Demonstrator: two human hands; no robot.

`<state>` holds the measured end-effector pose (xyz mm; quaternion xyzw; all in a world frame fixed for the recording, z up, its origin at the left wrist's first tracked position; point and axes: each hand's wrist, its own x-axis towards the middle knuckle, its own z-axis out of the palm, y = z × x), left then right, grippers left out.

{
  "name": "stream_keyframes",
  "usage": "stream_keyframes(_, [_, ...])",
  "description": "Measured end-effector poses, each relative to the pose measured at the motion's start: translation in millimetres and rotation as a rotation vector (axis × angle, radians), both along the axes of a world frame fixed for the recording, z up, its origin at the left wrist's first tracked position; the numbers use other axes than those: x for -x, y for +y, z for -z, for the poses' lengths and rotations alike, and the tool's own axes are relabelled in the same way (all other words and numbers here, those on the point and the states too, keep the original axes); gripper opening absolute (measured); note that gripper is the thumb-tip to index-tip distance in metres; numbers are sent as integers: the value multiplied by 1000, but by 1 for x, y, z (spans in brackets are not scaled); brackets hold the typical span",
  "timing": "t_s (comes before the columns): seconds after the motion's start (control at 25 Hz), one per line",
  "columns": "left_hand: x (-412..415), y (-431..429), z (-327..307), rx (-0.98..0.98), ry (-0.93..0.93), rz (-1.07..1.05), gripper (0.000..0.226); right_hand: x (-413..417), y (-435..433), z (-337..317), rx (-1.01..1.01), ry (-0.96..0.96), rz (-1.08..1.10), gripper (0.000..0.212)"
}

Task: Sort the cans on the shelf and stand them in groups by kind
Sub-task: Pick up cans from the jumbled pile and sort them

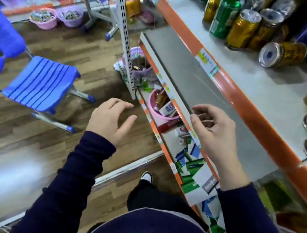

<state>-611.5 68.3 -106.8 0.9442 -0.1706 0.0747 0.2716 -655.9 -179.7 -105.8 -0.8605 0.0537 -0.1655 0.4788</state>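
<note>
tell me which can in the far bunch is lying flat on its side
The gold can at the near edge of that bunch, its silver end turned toward the camera. The rest there stand upright or lean.

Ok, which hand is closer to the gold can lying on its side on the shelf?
Right. The right hand hangs over the grey ledge in front of the tipped gold can; the left hand is farther off, out over the floor.
</note>
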Motion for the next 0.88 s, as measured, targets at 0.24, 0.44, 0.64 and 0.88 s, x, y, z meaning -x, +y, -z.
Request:
stream_keyframes(0.24, [-122,-16,-15,0,-17,66,35,-114,-6,-24,76,-44,14,17])
stream_keyframes(0.44, [-212,-55,-15,34,-36,226,31,-163,-32,-27,49,-18,199,17])
stream_keyframes(0.64, [-298,-107,-13,68,-81,459,26,-199,-58,-34,89,-54,485,25])
stream_keyframes(0.88, [-393,-157,-27,128,-112,744,24,-270,-65,-63,491,-5,792,58])
